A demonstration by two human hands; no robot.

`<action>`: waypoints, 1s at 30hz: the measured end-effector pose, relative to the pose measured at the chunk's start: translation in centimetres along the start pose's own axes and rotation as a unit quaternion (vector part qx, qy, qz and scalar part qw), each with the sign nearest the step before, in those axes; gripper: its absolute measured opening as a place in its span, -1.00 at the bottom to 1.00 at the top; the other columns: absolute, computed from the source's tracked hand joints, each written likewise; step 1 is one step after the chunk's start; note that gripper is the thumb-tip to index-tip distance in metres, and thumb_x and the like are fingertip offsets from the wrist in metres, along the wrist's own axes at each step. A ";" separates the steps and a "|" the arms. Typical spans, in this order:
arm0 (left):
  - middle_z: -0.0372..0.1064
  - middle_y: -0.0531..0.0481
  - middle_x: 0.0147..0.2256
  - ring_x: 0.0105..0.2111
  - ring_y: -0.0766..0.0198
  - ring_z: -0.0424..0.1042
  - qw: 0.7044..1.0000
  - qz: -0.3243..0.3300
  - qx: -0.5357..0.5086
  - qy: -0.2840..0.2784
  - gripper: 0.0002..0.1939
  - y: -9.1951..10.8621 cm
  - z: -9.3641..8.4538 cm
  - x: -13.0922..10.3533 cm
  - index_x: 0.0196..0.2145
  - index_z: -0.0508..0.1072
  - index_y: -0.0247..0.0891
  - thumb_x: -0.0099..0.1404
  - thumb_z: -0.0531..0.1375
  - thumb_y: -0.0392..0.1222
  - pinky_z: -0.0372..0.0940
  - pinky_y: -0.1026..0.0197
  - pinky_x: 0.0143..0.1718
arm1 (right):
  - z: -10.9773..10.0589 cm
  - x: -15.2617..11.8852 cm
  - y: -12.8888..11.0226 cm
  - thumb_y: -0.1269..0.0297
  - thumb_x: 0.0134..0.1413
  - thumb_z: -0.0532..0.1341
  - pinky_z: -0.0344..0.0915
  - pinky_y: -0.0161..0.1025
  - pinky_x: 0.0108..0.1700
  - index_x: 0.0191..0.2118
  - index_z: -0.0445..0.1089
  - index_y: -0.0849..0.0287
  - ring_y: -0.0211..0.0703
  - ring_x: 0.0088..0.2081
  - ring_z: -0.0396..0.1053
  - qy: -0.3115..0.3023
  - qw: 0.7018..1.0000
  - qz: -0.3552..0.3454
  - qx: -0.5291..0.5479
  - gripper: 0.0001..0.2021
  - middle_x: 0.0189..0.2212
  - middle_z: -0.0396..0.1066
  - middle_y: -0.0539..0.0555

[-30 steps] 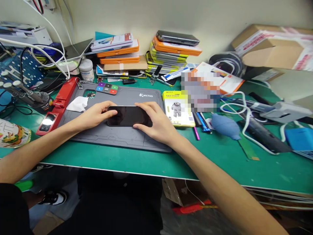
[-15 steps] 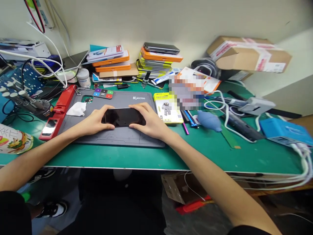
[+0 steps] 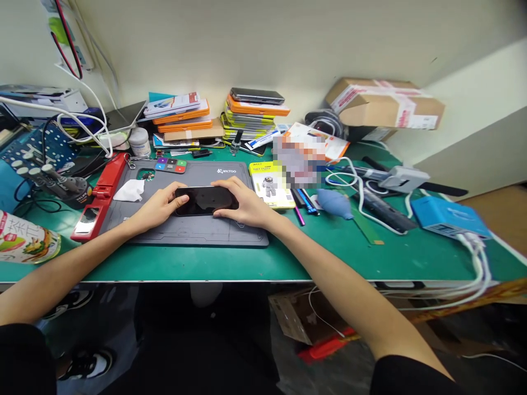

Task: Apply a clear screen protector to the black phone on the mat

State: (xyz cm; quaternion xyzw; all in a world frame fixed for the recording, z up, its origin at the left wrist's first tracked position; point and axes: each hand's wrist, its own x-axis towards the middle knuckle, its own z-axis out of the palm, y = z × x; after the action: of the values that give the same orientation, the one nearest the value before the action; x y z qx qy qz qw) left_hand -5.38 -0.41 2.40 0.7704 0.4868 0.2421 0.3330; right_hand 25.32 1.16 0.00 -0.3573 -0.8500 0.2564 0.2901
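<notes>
A black phone [image 3: 201, 201] lies sideways between my two hands, its dark screen facing up, over the grey work mat [image 3: 197, 233]. My left hand [image 3: 160, 207] grips its left end, with the thumb on the screen's edge. Around the right end, my right hand [image 3: 242, 204] is closed, thumb at the near edge and fingers at the far edge. A white cloth [image 3: 129, 190] rests on the mat beside my left hand. Behind the phone are small coloured blocks [image 3: 170, 165]. The yellow battery box [image 3: 270, 185] is just right of the mat.
On the green table [image 3: 329, 255], a red tool [image 3: 96, 206] and a printed bottle [image 3: 27, 238] are at the left. Stacked boxes [image 3: 251, 118] stand at the back. A blue blower [image 3: 335, 203], cables and a blue device [image 3: 448, 216] lie to the right.
The camera view has shifted slightly. My left thumb has moved up from the phone's near edge onto the left part of the screen. Both hands still hold the phone.
</notes>
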 end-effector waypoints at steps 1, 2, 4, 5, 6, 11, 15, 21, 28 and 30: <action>0.57 -0.02 -0.15 -0.17 0.08 0.52 1.000 -0.002 0.005 0.004 -0.49 0.1 0.0 0.0 0.12 0.48 -0.15 0.55 0.11 0.30 0.35 0.12 -0.10 | 0.0 0.0 0.0 -0.02 0.24 0.45 0.48 0.31 0.27 0.41 0.31 -0.07 0.26 0.21 0.49 -0.001 1.000 0.001 0.001 -0.31 0.22 0.40 0.21; 0.57 -0.02 -0.17 -0.18 0.08 0.51 1.000 -0.003 0.007 0.005 -0.49 0.2 0.1 -0.1 0.11 0.48 -0.15 0.55 0.10 0.31 0.35 0.12 -0.11 | 0.0 0.1 0.0 -0.03 0.24 0.44 0.48 0.30 0.25 0.41 0.31 -0.06 0.26 0.20 0.50 -0.002 1.000 0.002 0.001 -0.31 0.22 0.41 0.21; 0.57 -0.03 -0.18 -0.18 0.07 0.52 1.000 -0.003 0.006 0.008 -0.47 0.4 0.1 -0.1 0.11 0.47 -0.15 0.56 0.07 0.32 0.35 0.11 -0.12 | 0.0 0.2 -0.1 -0.02 0.25 0.43 0.49 0.29 0.23 0.41 0.30 -0.07 0.26 0.19 0.50 -0.005 1.000 0.006 0.002 -0.31 0.23 0.42 0.21; 0.58 -0.03 -0.18 -0.17 0.05 0.52 1.000 -0.002 0.005 0.009 -0.47 0.5 0.1 -0.1 0.12 0.47 -0.15 0.56 0.06 0.33 0.36 0.11 -0.11 | 0.0 0.2 -0.1 -0.02 0.26 0.42 0.49 0.28 0.23 0.42 0.29 -0.07 0.26 0.20 0.50 -0.007 1.000 0.008 0.003 -0.32 0.24 0.42 0.21; 0.58 -0.04 -0.17 -0.14 0.04 0.53 1.000 -0.002 0.003 0.009 -0.46 0.5 0.1 -0.1 0.12 0.47 -0.14 0.57 0.05 0.34 0.36 0.10 -0.08 | 0.1 0.2 -0.1 -0.02 0.27 0.41 0.48 0.27 0.23 0.42 0.29 -0.07 0.26 0.20 0.49 -0.009 1.000 0.010 0.004 -0.32 0.24 0.41 0.21; 0.60 -0.07 -0.11 -0.06 0.00 0.53 1.000 -0.005 0.012 0.017 -0.46 0.6 0.1 0.0 0.11 0.47 -0.14 0.59 0.01 0.33 0.36 0.04 0.05 | 0.0 0.2 0.2 -0.03 0.35 0.34 0.46 0.25 0.23 0.43 0.28 -0.05 0.23 0.16 0.49 -0.018 1.000 0.013 0.013 -0.37 0.18 0.43 0.20; 0.60 -0.06 -0.12 -0.09 0.03 0.53 1.000 -0.003 0.001 0.016 -0.44 0.5 0.0 0.2 0.09 0.48 -0.14 0.59 0.02 0.37 0.38 0.08 -0.02 | -0.2 0.3 0.4 -0.04 0.41 0.28 0.47 0.22 0.21 0.45 0.29 -0.07 0.19 0.13 0.49 -0.018 1.000 0.008 0.020 -0.41 0.16 0.45 0.18; 0.59 -0.08 -0.08 -0.11 0.05 0.52 0.999 0.000 -0.020 0.030 -0.45 -0.2 0.2 0.7 0.03 0.51 -0.18 0.51 0.14 0.37 0.37 0.06 0.00 | -0.5 0.4 0.5 -0.05 0.52 0.12 0.44 0.21 0.28 0.49 0.31 -0.11 0.13 0.19 0.51 -0.016 1.000 -0.004 0.016 -0.46 0.19 0.51 0.15; 0.56 -0.16 0.05 0.01 0.06 0.54 0.997 0.018 -0.068 0.024 -0.46 -0.9 0.3 0.8 0.02 0.51 -0.22 0.44 0.21 0.32 0.42 0.04 0.11 | -7.1 -1.9 2.3 -0.23 0.53 0.02 0.48 0.03 -0.24 0.30 0.49 0.03 -0.02 -0.42 0.48 0.308 0.942 0.124 -0.040 -0.42 -0.21 0.65 0.17; 0.57 -0.15 0.00 -0.05 0.09 0.56 0.996 0.019 -0.082 0.012 -0.46 -0.9 0.1 0.8 0.03 0.50 -0.23 0.41 0.25 0.30 0.46 0.06 0.04 | -9.2 -2.6 3.2 -0.26 0.52 0.00 0.39 0.03 -0.32 0.23 0.52 0.07 0.00 -0.52 0.37 0.339 0.927 0.150 -0.055 -0.40 -0.51 0.48 0.06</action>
State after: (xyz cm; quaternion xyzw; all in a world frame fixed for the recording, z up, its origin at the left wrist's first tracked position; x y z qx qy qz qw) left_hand -5.50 0.61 1.68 0.7467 0.4543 0.2967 0.3847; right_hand 34.48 3.29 3.58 -0.5616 -0.6504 0.1129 0.4989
